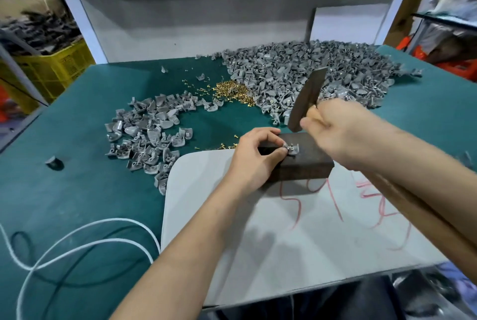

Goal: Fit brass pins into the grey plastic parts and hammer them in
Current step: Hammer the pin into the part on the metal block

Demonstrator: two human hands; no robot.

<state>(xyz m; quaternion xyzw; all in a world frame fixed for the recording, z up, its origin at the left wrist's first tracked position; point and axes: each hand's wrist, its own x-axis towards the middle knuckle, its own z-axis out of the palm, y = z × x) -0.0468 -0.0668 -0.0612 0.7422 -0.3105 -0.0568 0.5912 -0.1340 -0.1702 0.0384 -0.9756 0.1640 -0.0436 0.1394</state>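
Note:
My left hand (254, 154) pinches a grey plastic part (291, 149) and holds it on top of a dark metal block (309, 162). My right hand (343, 128) grips a hammer by its wooden handle. The dark hammer head (307, 99) is raised above the block, tilted and motion-blurred. A heap of brass pins (232, 92) lies on the green mat beyond the block, and a few loose pins (228, 144) lie just left of it.
A big heap of grey parts (309, 74) fills the far right of the green mat (77, 190); a smaller heap (152, 133) lies left. The block stands on a white board (258, 242) with red scribbles. A white cable (77, 239) loops at near left.

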